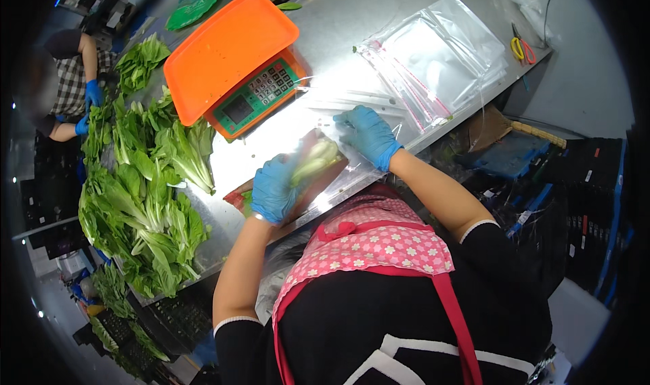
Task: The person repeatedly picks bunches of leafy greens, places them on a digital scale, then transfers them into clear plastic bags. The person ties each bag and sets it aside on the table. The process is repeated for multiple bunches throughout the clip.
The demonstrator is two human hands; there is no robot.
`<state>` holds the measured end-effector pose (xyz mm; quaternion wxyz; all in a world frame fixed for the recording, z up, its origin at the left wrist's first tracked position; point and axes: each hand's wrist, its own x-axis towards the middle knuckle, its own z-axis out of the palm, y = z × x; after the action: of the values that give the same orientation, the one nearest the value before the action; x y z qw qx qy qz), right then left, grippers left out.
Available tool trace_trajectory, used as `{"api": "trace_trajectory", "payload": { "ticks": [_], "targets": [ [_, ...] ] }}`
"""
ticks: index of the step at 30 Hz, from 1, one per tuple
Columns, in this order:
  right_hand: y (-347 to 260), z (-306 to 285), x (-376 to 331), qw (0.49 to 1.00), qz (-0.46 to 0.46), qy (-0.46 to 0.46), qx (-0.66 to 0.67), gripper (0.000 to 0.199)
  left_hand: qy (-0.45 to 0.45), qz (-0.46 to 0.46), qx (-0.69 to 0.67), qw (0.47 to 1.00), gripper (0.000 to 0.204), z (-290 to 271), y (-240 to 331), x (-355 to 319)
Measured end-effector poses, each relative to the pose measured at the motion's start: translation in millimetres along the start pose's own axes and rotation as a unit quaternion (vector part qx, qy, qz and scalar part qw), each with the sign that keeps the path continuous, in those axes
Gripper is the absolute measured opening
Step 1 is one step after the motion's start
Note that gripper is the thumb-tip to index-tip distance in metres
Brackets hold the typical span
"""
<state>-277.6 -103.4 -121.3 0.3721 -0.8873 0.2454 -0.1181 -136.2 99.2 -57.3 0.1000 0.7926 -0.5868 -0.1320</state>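
My left hand point(275, 187), in a blue glove, is closed around a clear bag point(333, 173) with a reddish print. Pale stems of a leafy green vegetable point(317, 160) show through the bag, which lies slanted at the table's near edge. A bit of green leaf sticks out beside the left wrist. My right hand point(369, 136), also gloved in blue, is just right of the bag's upper end with its fingers bent together. Glare hides what, if anything, is between those fingertips.
An orange weighing scale point(230, 53) stands beyond my left hand. Leafy greens point(145, 202) are heaped at left. Flat clear bags point(440, 53) lie at right, near yellow-and-red-handled scissors point(521, 48). A co-worker's blue-gloved hand point(93, 94) is among greens at far left.
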Motion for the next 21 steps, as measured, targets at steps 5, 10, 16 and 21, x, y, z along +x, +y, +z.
{"api": "trace_trajectory", "payload": {
  "ticks": [5, 10, 16, 21],
  "targets": [
    [25, -5, 16, 0.963, 0.166, -0.045, 0.207, 0.023, 0.021, 0.036, -0.020, 0.999, 0.078, 1, -1, 1],
    [28, 0, 18, 0.938, 0.150, 0.000, 0.314, 0.022, 0.051, 0.059, -0.035, 0.996, 0.077, -3, -6, -5],
    [13, -11, 17, 0.896, 0.140, 0.031, 0.420, 0.028, 0.010, 0.045, 0.048, 0.998, 0.075, 1, 19, 21],
    [-15, -46, 18, 0.929, 0.057, 0.046, 0.362, 0.029, -0.096, 0.000, 0.042, 0.995, 0.077, -20, 27, 42]
  ]
}}
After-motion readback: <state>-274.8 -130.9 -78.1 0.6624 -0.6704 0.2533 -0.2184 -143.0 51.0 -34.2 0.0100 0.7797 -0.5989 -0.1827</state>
